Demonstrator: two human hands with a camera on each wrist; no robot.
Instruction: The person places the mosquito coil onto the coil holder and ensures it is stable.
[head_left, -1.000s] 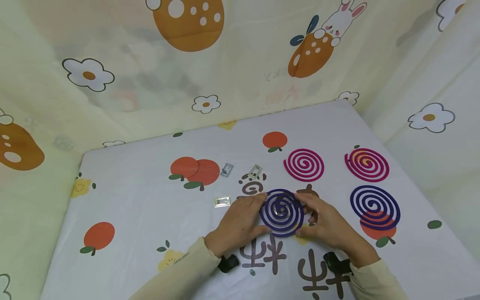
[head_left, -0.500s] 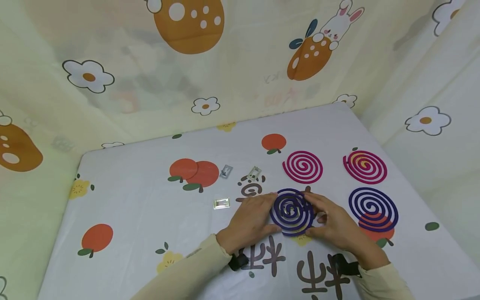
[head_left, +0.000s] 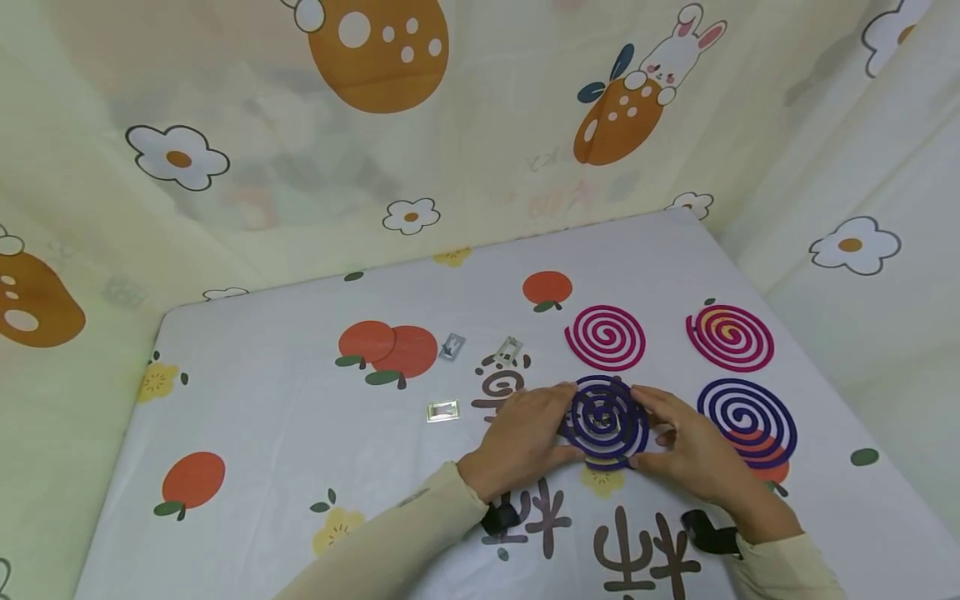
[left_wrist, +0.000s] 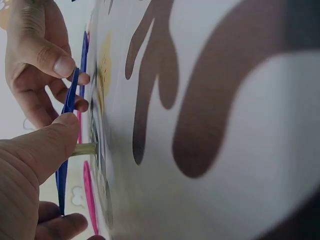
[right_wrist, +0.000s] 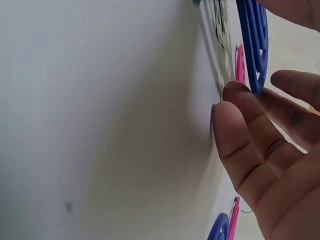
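A dark blue mosquito coil [head_left: 604, 417] is held level just above the table between both hands. My left hand [head_left: 525, 433] grips its left edge, thumb on the near side and fingers at the far side. At the right edge, the thumb and fingers of my right hand [head_left: 686, 442] pinch the rim. From the side, in the left wrist view, the coil [left_wrist: 62, 175] shows as a thin tilted strip. A metal stand [left_wrist: 86, 149] rises beneath it, mostly hidden by the hand; whether its tip is in the coil I cannot tell.
Two pink coils [head_left: 606, 337] lie behind and right of the hands. Another blue coil [head_left: 746, 421] lies close beside the right hand. Several small metal stands [head_left: 443, 411] lie flat to the left. A patterned cloth [head_left: 285, 467] covers the table; curtains hang behind.
Both hands and the blue coil between them have shifted steadily to the right. The other coils and the loose metal stands stay in their places.
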